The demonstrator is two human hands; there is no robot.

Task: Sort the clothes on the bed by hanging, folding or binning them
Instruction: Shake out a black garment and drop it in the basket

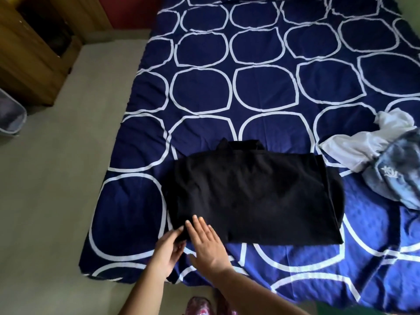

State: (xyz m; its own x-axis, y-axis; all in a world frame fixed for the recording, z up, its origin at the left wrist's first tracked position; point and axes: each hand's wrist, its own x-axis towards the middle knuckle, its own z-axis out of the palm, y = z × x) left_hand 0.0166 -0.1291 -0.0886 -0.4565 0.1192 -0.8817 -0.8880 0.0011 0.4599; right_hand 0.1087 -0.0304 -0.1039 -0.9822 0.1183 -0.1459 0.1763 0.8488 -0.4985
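Under my fingers (201,226) the black garment (250,196) is matt cloth. The bed cover (261,92) is smooth fabric, the cupboard (29,64) wood

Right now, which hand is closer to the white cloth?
Right. The right hand lies flat on the black garment at its near-left corner, with the white cloth far to its right; the left hand holds that corner, farther left.

a wooden cabinet (34,55) stands on the beige floor (56,189) at far left, beside a red wall (131,12).

Bin (10,114) cut off left, blue garment (396,176) cut off right
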